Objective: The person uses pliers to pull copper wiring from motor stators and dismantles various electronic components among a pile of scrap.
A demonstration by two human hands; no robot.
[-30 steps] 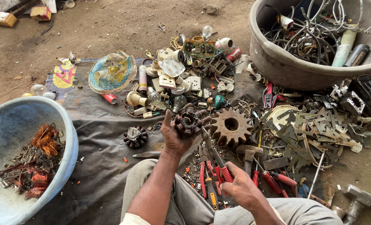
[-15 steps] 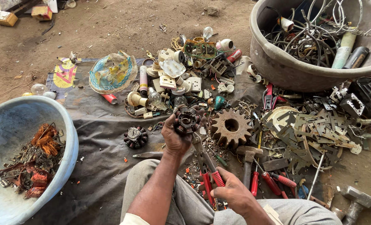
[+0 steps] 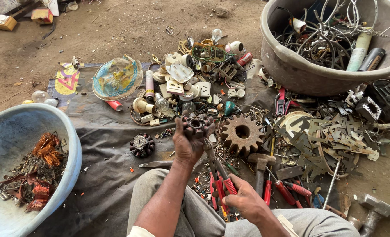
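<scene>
My left hand (image 3: pixel 188 142) is raised above the dark sheet and grips a dark round stator-like part (image 3: pixel 196 122) with metal teeth. My right hand (image 3: pixel 244 199) sits lower, above my knee, closed on the red handles of pliers (image 3: pixel 217 175); their jaws point up toward the held part and reach its lower edge. A second dark round part (image 3: pixel 141 145) lies on the sheet left of my left hand. A rusty toothed gear (image 3: pixel 242 133) lies just right of it.
A blue basin (image 3: pixel 70 145) at left holds copper windings and scrap. A grey tub (image 3: pixel 291 66) at top right holds wires and tubes. Switches, bulbs and metal plates (image 3: pixel 331 131) litter the sheet. Hammers (image 3: pixel 260 164) (image 3: pixel 376 210) and red-handled tools lie near my knees.
My left hand has lifted the round part slightly higher. My right hand has moved left and down along the pliers' handles, bringing the jaws up to the part.
</scene>
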